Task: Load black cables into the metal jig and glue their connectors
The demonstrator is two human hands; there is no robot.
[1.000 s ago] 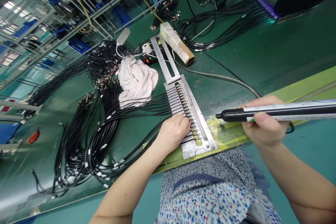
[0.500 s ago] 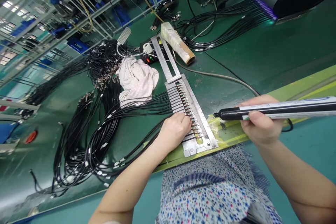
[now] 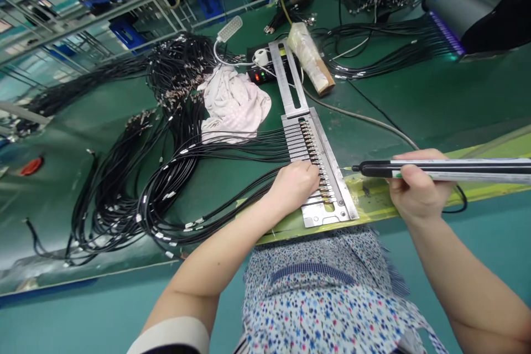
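My left hand (image 3: 296,183) rests on a metal fixture (image 3: 334,182), fingers curled down over the row of cable ends; what they pinch is hidden. Thin black cables (image 3: 253,150) run in from the left and lie side by side in the fixture's slots, their small metal ends (image 3: 309,135) lined up along it. To the right, my right hand (image 3: 421,185) is closed round a black-and-white pen-shaped tool (image 3: 456,169). Its thin tip points left, just off the fixture's right edge and apart from the cable ends.
A pinkish cloth (image 3: 236,102), a small lamp (image 3: 229,29) and a black box with lit digits (image 3: 259,76) stand beyond. A wrapped block (image 3: 311,61) lies beside the fixture's slotted arm. Cable bundles (image 3: 170,177) fill the left; a grey machine (image 3: 468,5) glows purple at back right.
The whole view has shifted, so the bench appears farther right and slightly higher. My left hand stays on the fixture; the pen-shaped tool is still in my right hand beside it.
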